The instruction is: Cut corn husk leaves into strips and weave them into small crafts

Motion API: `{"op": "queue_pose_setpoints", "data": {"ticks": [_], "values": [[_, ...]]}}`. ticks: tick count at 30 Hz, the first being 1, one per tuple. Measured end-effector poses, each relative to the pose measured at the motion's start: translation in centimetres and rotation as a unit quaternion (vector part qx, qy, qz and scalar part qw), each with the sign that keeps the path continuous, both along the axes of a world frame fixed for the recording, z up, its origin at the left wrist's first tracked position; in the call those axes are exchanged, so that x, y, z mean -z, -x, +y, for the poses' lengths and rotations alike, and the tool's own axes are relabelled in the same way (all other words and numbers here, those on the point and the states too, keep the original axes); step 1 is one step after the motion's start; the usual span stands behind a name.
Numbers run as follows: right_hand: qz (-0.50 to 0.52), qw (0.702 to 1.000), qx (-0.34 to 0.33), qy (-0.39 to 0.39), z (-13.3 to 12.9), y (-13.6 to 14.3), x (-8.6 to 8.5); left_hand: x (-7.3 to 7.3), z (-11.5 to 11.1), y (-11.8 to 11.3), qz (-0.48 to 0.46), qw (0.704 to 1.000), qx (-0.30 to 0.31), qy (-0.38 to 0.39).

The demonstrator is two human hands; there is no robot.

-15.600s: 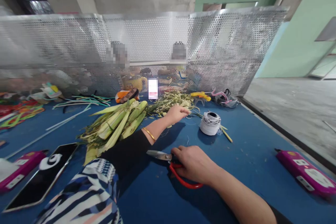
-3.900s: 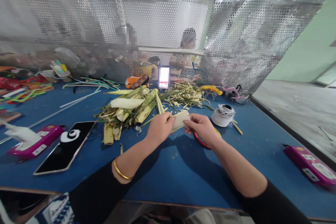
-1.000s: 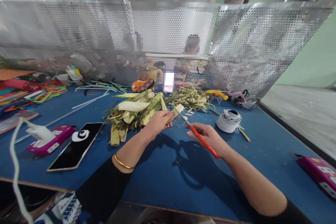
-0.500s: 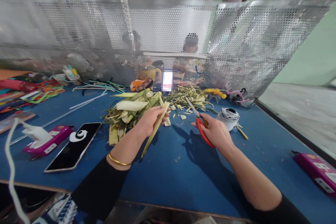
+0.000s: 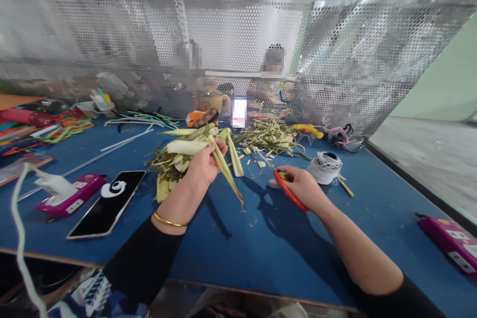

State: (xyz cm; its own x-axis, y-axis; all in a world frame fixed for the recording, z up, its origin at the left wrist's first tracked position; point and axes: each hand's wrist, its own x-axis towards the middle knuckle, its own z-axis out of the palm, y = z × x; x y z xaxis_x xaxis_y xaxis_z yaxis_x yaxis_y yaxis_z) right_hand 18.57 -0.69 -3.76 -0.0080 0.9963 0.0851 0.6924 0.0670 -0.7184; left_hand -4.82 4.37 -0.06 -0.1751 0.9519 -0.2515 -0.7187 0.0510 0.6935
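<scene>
My left hand (image 5: 204,163) is closed on a pale green husk strip (image 5: 228,175), whose dry brownish tip points down to the right over the blue table. Just behind that hand lies a heap of similar husks (image 5: 179,151), some broad and pale, others dry and dark. In my right hand (image 5: 298,184) are scissors (image 5: 288,193) with red handles; the fingers wrap the handles and the blades point up and left towards small trimmed bits (image 5: 261,164). Beyond the blades is a pile of shredded husk pieces (image 5: 272,136).
A spool of white thread (image 5: 325,168) stands beyond my right hand. A phone (image 5: 108,203) and a purple power strip (image 5: 74,194) lie at left, another purple strip (image 5: 450,241) at right. A perforated metal screen (image 5: 238,25) closes the back, people behind it.
The husk strip in my left hand has swung from pointing down-left to pointing down-right. My left hand has drawn back slightly left. The scissors remain in my right hand, slightly lower.
</scene>
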Motion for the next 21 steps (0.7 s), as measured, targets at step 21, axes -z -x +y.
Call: {"op": "queue_pose_setpoints", "data": {"ticks": [21], "values": [[0.297, 0.947, -0.045, 0.116, -1.3, 2.5, -0.1, 1.6, -0.3, -1.0, 0.142, 0.988, 0.05, 0.021]]}}
